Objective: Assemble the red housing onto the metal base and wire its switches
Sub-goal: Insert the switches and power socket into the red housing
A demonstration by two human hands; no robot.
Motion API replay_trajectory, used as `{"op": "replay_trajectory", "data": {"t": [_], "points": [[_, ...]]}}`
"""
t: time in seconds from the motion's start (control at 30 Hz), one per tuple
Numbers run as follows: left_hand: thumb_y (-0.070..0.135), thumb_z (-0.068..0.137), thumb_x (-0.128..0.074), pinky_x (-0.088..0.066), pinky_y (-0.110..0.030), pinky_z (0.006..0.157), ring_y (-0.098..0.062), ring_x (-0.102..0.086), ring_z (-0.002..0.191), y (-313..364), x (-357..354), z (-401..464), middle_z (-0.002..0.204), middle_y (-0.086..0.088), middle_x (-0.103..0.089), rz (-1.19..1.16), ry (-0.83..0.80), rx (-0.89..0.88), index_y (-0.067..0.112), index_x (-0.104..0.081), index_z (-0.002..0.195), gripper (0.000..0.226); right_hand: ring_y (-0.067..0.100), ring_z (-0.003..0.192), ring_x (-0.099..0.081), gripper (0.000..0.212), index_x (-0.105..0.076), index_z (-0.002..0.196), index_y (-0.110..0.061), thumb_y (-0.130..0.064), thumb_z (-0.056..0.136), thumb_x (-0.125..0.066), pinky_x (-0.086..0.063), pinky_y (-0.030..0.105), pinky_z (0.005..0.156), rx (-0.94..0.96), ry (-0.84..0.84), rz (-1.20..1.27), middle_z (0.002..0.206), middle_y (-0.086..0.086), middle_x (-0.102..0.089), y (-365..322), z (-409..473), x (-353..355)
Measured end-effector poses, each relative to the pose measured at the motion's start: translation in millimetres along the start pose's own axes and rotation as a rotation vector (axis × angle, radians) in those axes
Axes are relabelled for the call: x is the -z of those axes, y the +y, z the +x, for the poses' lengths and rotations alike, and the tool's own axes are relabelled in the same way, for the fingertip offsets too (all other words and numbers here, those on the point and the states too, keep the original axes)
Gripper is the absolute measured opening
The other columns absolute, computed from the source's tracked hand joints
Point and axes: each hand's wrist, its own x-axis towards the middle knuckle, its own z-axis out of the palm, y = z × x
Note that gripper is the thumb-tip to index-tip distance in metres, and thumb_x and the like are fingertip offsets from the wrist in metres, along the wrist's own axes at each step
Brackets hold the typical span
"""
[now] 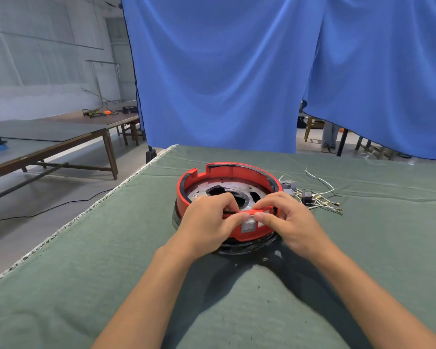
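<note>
Red housing (227,172) seated on the metal base (227,187), centre of the green-covered table (86,273). Left hand (207,220), at the ring's 7 o'clock, and right hand (285,217), at 5 o'clock, both pinch the near wall around a grey switch (248,225). The stiff plastic shell is probably light; hold its rim. Loose wires (322,197) lie at 3 o'clock, thin and easily bent.
</note>
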Motion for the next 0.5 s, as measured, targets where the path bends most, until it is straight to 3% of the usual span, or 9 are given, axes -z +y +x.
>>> {"op": "replay_trajectory", "data": {"t": [0.13, 0.23, 0.37, 0.5], "points": [[0.037, 0.082, -0.071, -0.036, -0.025, 0.062, -0.016, -0.058, 0.064, 0, 2, 1, 0.065, 0.006, -0.063, -0.039, 0.012, -0.009, 0.015, -0.064, 0.072, 0.026, 0.002, 0.085, -0.057, 0.011, -0.069, 0.088, -0.03, -0.021, 0.082, -0.072, -0.043, 0.022, 0.073, 0.011, 0.055, -0.033, 0.094, -0.01, -0.061, 0, -2, -4], [0.037, 0.083, -0.061, -0.043, -0.031, 0.069, -0.015, -0.057, 0.068, 6, 1, -1, 0.068, 0.007, -0.062, -0.031, 0.037, 0.026, 0.015, -0.062, 0.073, 0.024, 0.012, 0.089, -0.059, 0.013, -0.067, 0.09, -0.037, -0.026, 0.084, -0.07, -0.048, 0.03, 0.08, 0.026, 0.099, -0.05, 0.098, -0.015, -0.059, -1, -9, -7], [0.017, 0.082, -0.053, -0.04, -0.031, 0.068, -0.02, -0.053, 0.079, 30, -16, -5, 0.083, 0.0, -0.058, 0.105, 0.265, 0.068, 0.012, -0.06, 0.082, 0.008, 0.009, 0.089, -0.059, 0.025, -0.063, 0.096, -0.042, -0.018, 0.088, -0.065, -0.047, 0.024, 0.082, 0.049, 0.124, -0.049, 0.101, -0.02, -0.06, 0, -15, -7], [0.034, 0.086, -0.04, -0.048, -0.038, 0.068, -0.027, -0.056, 0.085, 50, -39, 0, 0.084, -0.005, -0.062, 0.305, 0.251, -0.008, 0.012, -0.064, 0.081, 0.034, 0.004, 0.076, -0.058, 0.022, -0.067, 0.089, -0.034, -0.013, 0.086, -0.063, -0.045, 0.021, 0.071, -0.02, 0.318, -0.046, 0.095, -0.018, -0.063, 5, -15, 0]]}}
